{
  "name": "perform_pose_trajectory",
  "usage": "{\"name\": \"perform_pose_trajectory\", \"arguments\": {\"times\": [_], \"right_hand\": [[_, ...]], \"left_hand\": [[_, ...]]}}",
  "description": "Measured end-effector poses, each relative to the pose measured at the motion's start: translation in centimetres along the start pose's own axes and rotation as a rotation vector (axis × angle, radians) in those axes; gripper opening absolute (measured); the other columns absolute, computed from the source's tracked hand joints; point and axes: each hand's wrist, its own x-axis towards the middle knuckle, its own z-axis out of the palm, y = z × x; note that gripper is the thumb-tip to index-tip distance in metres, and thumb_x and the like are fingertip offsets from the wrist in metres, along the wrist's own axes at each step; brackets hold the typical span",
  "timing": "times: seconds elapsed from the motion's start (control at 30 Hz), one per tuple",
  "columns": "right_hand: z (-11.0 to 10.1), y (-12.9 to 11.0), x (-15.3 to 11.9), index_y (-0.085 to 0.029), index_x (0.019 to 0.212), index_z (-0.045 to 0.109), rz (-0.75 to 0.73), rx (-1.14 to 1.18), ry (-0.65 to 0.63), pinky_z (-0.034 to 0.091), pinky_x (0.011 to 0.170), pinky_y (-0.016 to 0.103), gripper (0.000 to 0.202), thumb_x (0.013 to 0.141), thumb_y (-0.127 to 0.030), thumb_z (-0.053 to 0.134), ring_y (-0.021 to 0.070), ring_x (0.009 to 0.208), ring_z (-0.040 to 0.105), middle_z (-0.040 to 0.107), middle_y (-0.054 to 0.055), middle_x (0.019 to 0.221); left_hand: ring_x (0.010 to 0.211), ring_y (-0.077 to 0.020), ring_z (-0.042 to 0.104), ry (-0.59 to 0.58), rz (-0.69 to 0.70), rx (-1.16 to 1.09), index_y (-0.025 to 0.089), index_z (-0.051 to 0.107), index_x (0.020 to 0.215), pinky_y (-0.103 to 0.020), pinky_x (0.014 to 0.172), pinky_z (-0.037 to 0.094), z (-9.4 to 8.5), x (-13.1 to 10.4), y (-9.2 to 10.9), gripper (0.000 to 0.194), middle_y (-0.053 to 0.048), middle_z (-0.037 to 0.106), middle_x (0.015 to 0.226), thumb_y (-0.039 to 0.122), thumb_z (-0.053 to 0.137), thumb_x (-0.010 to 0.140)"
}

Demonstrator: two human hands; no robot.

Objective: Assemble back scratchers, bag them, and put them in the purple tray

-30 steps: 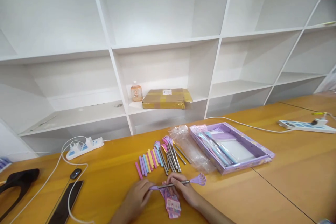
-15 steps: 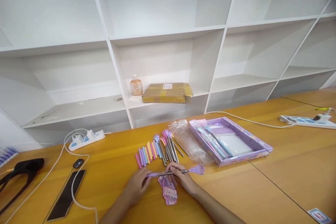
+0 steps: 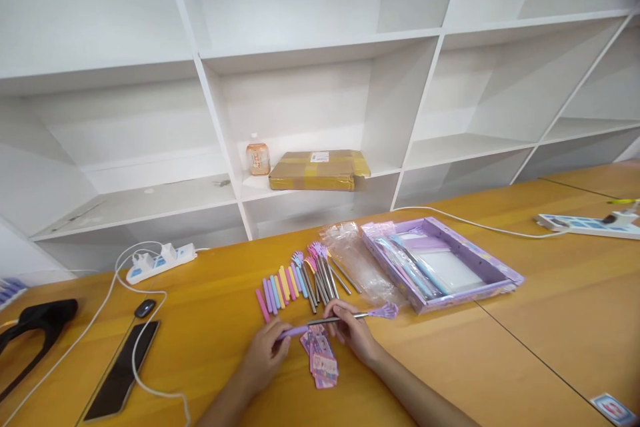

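Right hand (image 3: 353, 330) grips metal rod with purple hand-shaped head (image 3: 361, 315); left hand (image 3: 267, 350) pinches purple tubular handle (image 3: 294, 332). Pair in line half-second ago, now offset at tips; contact unclear, probably unjoined. From tips: shallow purple rectangular tray (image 3: 470, 298), 2 o'clock; crumpled clear plastic bag (image 3: 353, 260), 1; pink printed cards (image 3: 323, 361), 6, close underneath, could obstruct.

purple against an orange-brown desk (image 3: 550, 340)

the tray (image 3: 480, 257) is purple. front-left of the tray: a purple handle (image 3: 294, 331), a silver-grey rod (image 3: 317, 321) with a purple claw (image 3: 384, 311), and pink-and-purple patterned cards (image 3: 324, 365). left of the tray, the sleeves (image 3: 282, 287) run pink, purple, blue and yellow. beyond the tray: white shelving (image 3: 295, 103), a brown box (image 3: 287, 177) with yellow tape (image 3: 311, 180).
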Motion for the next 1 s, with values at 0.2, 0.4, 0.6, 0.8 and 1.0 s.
{"name": "perform_pose_trajectory", "arguments": {"times": [0.2, 0.4, 0.6, 0.8, 1.0], "right_hand": [[0.5, -0.1, -0.4, -0.017, 0.088, 0.071, 0.016, -0.015, -0.067, 0.026, 0.043, 0.023, 0.045, 0.1, -0.06, 0.062, 0.0105, 0.043, 0.043, 0.064, 0.001, 0.058], [1.0, -0.3, -0.4, -0.017, 0.084, 0.068, 0.017, 0.079, 0.042, 0.02, 0.041, 0.023, 0.044, 0.098, -0.059, 0.06, 0.0092, 0.039, 0.034, 0.056, -0.002, 0.052], [1.2, -0.6, -0.7, -0.019, 0.087, 0.066, 0.052, 0.066, -0.012, 0.023, 0.043, 0.023, 0.043, 0.098, -0.06, 0.06, 0.0103, 0.041, 0.037, 0.058, -0.002, 0.054], [1.1, -1.1, -1.0, -0.02, 0.087, 0.067, 0.034, 0.016, -0.036, 0.028, 0.046, 0.024, 0.042, 0.099, -0.059, 0.061, 0.0122, 0.046, 0.042, 0.058, -0.002, 0.056], [1.1, -1.4, -1.2, -0.019, 0.088, 0.068, 0.012, -0.006, -0.055, 0.03, 0.047, 0.025, 0.04, 0.1, -0.057, 0.061, 0.0137, 0.047, 0.046, 0.06, -0.001, 0.058]], "left_hand": [[0.085, -0.0197, 0.062, -0.051, 0.025, 0.001, 0.024, 0.073, 0.119, -0.03, 0.079, 0.05, 0.0, 0.0, 0.5, 0.03, -0.006, 0.067, 0.097, 0.037, 0.047, 0.11], [0.083, -0.02, 0.062, 0.04, 0.024, -0.047, 0.022, 0.074, 0.114, -0.031, 0.077, 0.051, -0.3, 0.2, 0.5, 0.035, -0.006, 0.068, 0.095, 0.042, 0.046, 0.11], [0.08, -0.019, 0.061, 0.021, 0.049, -0.022, 0.021, 0.074, 0.113, -0.03, 0.075, 0.049, -0.3, 0.0, 0.2, 0.032, -0.006, 0.067, 0.093, 0.038, 0.047, 0.109], [0.078, -0.0175, 0.059, -0.007, 0.041, -0.013, 0.022, 0.074, 0.116, -0.029, 0.073, 0.048, -0.4, 0.1, 0.5, 0.029, -0.004, 0.066, 0.093, 0.034, 0.048, 0.108], [0.076, -0.0165, 0.059, 0.013, 0.036, -0.04, 0.022, 0.073, 0.113, -0.027, 0.071, 0.048, -0.3, 0.0, 0.4, 0.024, -0.004, 0.065, 0.092, 0.03, 0.051, 0.106]]}}
